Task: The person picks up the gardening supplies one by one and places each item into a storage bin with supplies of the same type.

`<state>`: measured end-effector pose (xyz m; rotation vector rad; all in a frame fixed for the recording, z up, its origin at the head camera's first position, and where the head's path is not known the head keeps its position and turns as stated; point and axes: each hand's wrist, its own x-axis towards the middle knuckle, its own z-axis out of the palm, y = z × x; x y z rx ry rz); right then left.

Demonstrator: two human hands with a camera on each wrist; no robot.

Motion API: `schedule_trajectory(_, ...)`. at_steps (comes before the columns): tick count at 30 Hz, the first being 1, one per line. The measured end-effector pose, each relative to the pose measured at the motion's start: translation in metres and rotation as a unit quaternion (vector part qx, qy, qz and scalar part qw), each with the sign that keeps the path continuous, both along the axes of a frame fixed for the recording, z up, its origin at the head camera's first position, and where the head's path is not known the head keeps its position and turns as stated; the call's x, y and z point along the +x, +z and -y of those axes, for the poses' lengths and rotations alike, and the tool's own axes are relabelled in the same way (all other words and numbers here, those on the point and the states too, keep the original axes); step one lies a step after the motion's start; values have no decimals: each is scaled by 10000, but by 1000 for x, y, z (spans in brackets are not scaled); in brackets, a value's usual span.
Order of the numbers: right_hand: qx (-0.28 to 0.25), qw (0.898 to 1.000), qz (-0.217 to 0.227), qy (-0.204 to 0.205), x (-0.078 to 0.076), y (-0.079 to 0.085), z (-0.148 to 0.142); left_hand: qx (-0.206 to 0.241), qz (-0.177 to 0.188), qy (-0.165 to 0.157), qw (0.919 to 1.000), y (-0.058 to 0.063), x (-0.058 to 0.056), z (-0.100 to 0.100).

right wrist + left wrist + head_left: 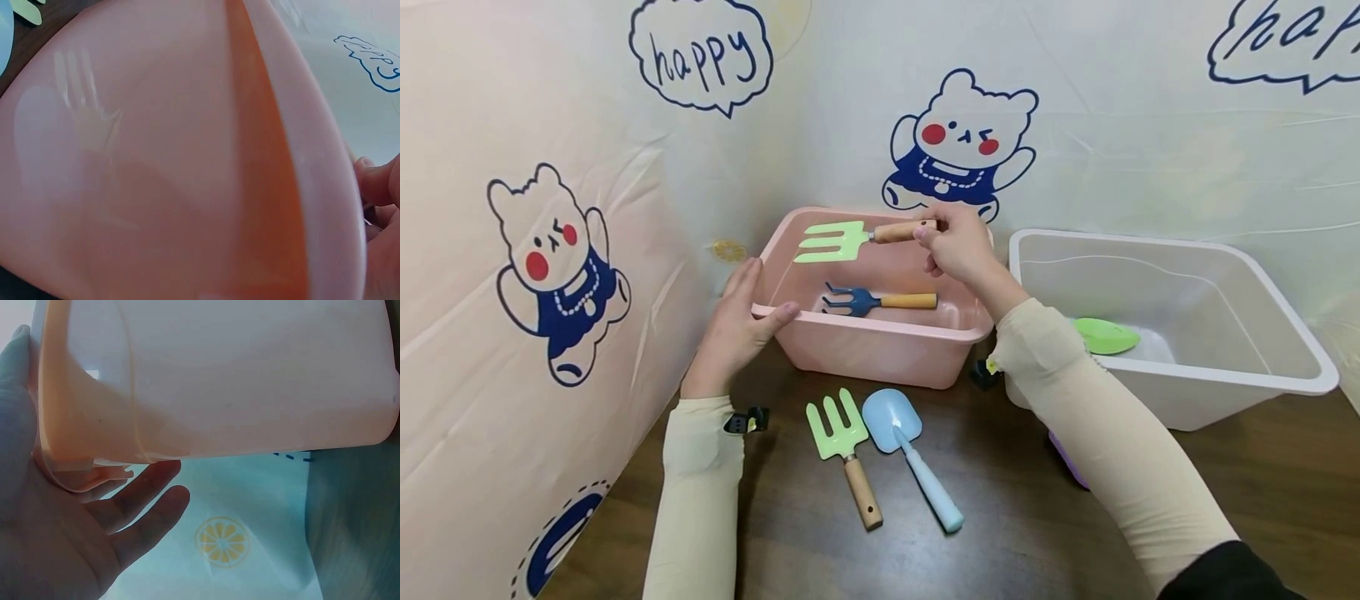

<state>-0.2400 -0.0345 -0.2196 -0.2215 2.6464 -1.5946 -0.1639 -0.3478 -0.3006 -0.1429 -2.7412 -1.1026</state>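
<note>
L hand (pixel 730 333) grips pink bin (pixel 872 354) at rim; R hand (pixel 964 246) pinches green hand fork (pixel 844 242) by hndl above bin; blue cultivator (pixel 859 302) inside.

A pale, creased sheet (pixel 1112 150) rises along the left and far edges of the dark brown wood surface (pixel 1022 533), pinkish at left, bluish white behind. One printed bear (pixel 559 275) winks beyond the left edge, another bear (pixel 955 162) beyond the far edge. A yellow citrus slice (pixel 728 250) marks the far left corner. Soft light leaves a dull sheen.
</note>
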Motion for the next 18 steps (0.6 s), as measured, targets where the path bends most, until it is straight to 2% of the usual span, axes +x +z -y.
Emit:
schedule_trajectory(6, -143, 9998, 66, 77, 2, 0, 3, 60, -32, 40, 10000, -1, -1, 0)
schedule_trajectory(9, -88, 9991, 271, 323, 0, -2, 4, 84, -42, 45, 9999, -2, -1, 0)
schedule_trajectory(12, 695, 9926, 452, 885, -1, -5, 4, 65, -68, 36, 9999, -2, -1, -1)
schedule_trajectory(15, 1652, 9751, 436, 1413, 0, -9, 4, 44, -95, 35, 9999, -2, -2, -1)
schedule_trajectory(16, 1887, 9698, 413, 1489, 1, -10, 4, 30, -90, 44, 9999, -2, -2, -1)
schedule_trajectory(18, 2058, 9660, 397, 1514, 2, -10, 4, 20, -89, 45, 9999, -2, -2, -1)
